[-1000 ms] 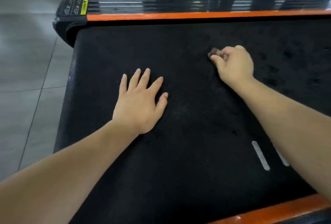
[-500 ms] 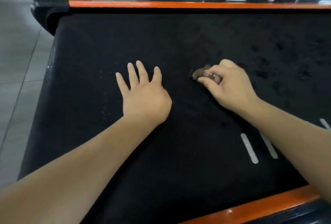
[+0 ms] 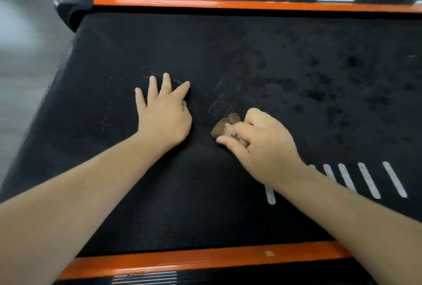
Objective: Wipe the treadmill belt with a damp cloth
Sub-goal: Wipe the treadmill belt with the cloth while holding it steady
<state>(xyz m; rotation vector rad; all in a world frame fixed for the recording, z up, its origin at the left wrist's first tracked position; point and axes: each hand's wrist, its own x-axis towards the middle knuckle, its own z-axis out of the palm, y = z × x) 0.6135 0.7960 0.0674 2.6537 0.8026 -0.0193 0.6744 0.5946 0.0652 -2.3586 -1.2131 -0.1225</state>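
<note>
The black treadmill belt (image 3: 182, 193) fills most of the head view, with dark wet blotches on its right half. My right hand (image 3: 262, 145) grips a small bunched brown cloth (image 3: 225, 124) and presses it on the belt near the middle. Only the cloth's left end shows past my fingers. My left hand (image 3: 163, 111) lies flat on the belt just left of the cloth, fingers spread and straight, a short gap between the two hands.
Orange-trimmed side rails run along the far edge (image 3: 228, 5) and the near edge (image 3: 194, 259) of the belt. Several white stripes (image 3: 370, 179) mark the belt at right. Grey tiled floor (image 3: 25, 56) lies beyond the treadmill's left end.
My right hand has dragged the cloth toward me across the belt, closer to my left hand, leaving a faint wiped streak. My left hand stays flat in place.
</note>
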